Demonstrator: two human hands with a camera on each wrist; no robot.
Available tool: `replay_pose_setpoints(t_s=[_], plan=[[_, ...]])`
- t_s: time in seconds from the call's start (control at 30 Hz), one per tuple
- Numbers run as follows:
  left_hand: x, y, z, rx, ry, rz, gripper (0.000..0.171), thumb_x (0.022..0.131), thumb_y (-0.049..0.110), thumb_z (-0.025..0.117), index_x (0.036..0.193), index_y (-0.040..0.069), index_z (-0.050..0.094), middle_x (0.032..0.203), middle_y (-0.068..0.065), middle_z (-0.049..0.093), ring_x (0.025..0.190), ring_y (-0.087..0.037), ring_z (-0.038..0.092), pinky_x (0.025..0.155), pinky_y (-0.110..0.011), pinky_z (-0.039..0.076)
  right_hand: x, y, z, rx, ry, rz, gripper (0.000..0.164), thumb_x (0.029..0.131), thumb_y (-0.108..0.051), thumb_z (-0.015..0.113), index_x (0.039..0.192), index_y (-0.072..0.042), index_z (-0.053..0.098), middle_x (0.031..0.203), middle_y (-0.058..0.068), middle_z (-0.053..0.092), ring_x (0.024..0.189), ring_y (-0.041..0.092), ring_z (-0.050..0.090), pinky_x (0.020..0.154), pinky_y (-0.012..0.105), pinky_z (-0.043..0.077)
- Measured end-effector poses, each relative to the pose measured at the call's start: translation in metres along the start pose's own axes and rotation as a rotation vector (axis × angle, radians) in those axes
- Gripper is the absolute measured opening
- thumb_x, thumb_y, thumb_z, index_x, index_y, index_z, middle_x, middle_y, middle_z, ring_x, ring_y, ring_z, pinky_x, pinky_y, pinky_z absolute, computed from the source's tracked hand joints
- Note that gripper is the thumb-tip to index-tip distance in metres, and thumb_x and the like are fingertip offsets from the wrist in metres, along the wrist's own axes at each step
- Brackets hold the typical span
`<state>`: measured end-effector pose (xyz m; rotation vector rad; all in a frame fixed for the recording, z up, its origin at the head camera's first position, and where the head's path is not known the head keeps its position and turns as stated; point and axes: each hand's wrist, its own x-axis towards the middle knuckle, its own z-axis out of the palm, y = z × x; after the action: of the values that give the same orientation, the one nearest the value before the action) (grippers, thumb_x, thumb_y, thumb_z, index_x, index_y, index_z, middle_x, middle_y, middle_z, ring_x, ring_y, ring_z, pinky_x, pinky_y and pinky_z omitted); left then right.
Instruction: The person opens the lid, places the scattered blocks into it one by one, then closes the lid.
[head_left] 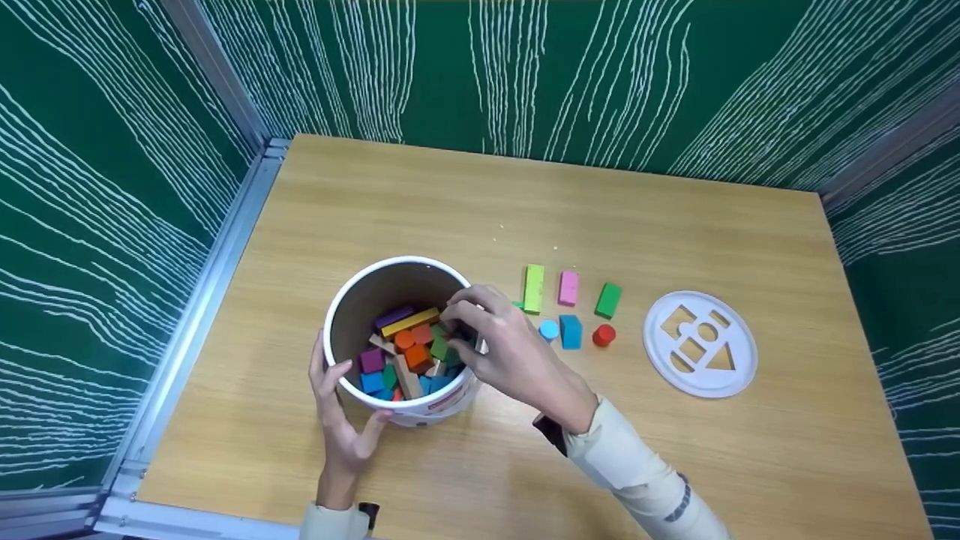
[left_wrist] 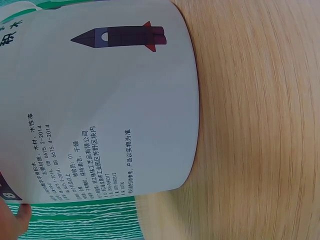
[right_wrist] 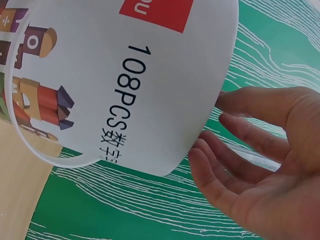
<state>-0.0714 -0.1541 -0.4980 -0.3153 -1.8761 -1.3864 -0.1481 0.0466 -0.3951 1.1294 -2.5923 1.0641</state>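
Observation:
A white bucket (head_left: pixel 367 289) of coloured wooden blocks (head_left: pixel 418 357) stands on the table, its printed side (left_wrist: pixel 115 100) filling much of the left wrist view. My left hand (head_left: pixel 339 420) holds its left side, with the thumb at the front rim and the fingers along the wall. Over the right rim, my right hand (head_left: pixel 511 351) reaches in with bent fingers, thumb and fingertips apart above the blocks. In the right wrist view, the right hand (right_wrist: pixel 270 155) shows beyond the bucket's edge with no block visible in it; the thumb tip is partly hidden.
Right of the bucket lie a lime block (head_left: pixel 533 289), a pink block (head_left: pixel 568 289), a green block (head_left: pixel 608 300), a light blue round piece (head_left: pixel 549 330), a blue block (head_left: pixel 571 331) and a red cylinder (head_left: pixel 604 335). Farther right lies a white lid (head_left: pixel 735 328) with shaped holes.

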Motion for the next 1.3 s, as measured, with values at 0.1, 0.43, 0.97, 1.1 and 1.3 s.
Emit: replay_pose_setpoints(t_s=[0.1, 0.43, 0.97, 1.1, 1.3], plan=[[0.0, -0.001, 0.001, 0.0, 0.009, 0.017, 0.062, 0.074, 0.043, 0.061, 0.109, -0.003, 0.04, 0.131, -0.037, 0.018, 0.122, -0.044, 0.02, 0.089, -0.068, 0.022, -0.002, 0.002, -0.002, 0.004, 0.008, 0.012, 0.023, 0.076, -0.012, 0.067, 0.098, -0.013, 0.061, 0.104, 0.001, 0.052, 0.098, 0.014, 0.047, 0.082, 0.026, 0.047], [0.0, 0.0, 0.0, -0.002, 0.002, 0.005, 0.062, 0.074, 0.042, 0.062, 0.11, -0.004, 0.039, 0.132, -0.036, 0.017, 0.123, -0.042, 0.019, 0.095, -0.062, 0.022, -0.009, 0.011, -0.007, 0.038, 0.045, 0.057, 0.024, 0.076, -0.01, 0.067, 0.099, -0.011, 0.061, 0.105, 0.002, 0.052, 0.096, 0.014, 0.049, 0.079, 0.026, 0.049], [0.001, 0.002, 0.001, -0.006, 0.0, -0.008, 0.062, 0.074, 0.042, 0.061, 0.109, -0.004, 0.039, 0.133, -0.035, 0.017, 0.124, -0.041, 0.02, 0.089, -0.068, 0.02, -0.022, 0.029, -0.011, -0.012, 0.112, 0.135, 0.02, 0.076, -0.015, 0.067, 0.095, -0.013, 0.062, 0.1, -0.004, 0.053, 0.091, 0.009, 0.048, 0.077, 0.02, 0.047], [0.0, 0.001, 0.001, -0.01, 0.001, -0.008, 0.063, 0.073, 0.042, 0.062, 0.109, -0.004, 0.038, 0.133, -0.035, 0.017, 0.124, -0.04, 0.02, 0.089, -0.069, 0.02, -0.025, 0.036, -0.011, -0.036, 0.133, 0.116, 0.016, 0.077, -0.014, 0.066, 0.092, -0.011, 0.063, 0.096, -0.004, 0.055, 0.089, 0.009, 0.05, 0.076, 0.02, 0.047], [-0.001, 0.0, 0.0, -0.009, 0.0, -0.015, 0.064, 0.073, 0.041, 0.063, 0.11, -0.004, 0.038, 0.133, -0.034, 0.017, 0.124, -0.041, 0.019, 0.1, -0.054, 0.022, -0.029, 0.045, -0.012, -0.006, 0.149, 0.115, 0.019, 0.073, -0.008, 0.068, 0.091, -0.01, 0.063, 0.094, -0.004, 0.055, 0.086, 0.006, 0.05, 0.067, 0.018, 0.048]])
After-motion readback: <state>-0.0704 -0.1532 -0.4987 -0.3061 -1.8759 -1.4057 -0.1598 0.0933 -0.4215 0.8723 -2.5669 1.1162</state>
